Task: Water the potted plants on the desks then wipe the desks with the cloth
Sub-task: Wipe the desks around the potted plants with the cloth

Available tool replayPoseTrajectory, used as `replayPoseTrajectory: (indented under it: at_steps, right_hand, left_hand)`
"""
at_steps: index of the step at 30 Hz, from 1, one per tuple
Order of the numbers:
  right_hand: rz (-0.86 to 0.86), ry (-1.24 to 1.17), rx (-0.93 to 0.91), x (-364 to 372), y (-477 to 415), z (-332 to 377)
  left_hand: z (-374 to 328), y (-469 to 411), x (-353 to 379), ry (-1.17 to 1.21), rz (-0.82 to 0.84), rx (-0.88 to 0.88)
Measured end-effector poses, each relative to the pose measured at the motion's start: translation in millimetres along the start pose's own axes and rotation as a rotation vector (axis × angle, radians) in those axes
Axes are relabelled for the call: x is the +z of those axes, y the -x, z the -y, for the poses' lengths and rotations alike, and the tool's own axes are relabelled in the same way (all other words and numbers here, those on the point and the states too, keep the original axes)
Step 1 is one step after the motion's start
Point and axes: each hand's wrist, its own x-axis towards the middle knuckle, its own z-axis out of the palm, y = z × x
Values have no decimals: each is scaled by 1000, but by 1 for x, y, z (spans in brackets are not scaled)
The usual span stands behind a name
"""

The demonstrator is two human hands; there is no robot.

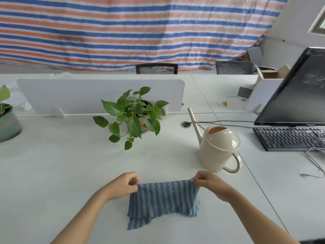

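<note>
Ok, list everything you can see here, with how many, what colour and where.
cloth: one, blue striped, held up near desk edge
watering can: one, cream, right of centre
plants: two, green; one centre, one far left
monitor: one, black, right
keyboard: one, black, under monitor
divider: one, white, behind centre plant
chairs: two, dark, beyond desks
box: one, cardboard, back right
left hand: pinching cloth's corner
right hand: pinching opposite corner
</note>
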Motion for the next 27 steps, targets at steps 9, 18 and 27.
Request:
replayPoseTrajectory:
  at_steps: [9, 18, 27]
  right_hand:
    - [-26, -347, -211, -29, 44, 50]
    - [-175, -176, 342, -3, -11, -12]
    - [-379, 309, 125, 19, -20, -13]
  left_hand:
    - [-48, 53, -43, 372, -25, 188]
    - [10, -33, 7, -2, -127, -152]
    - [80, -8, 34, -456, -477, -213]
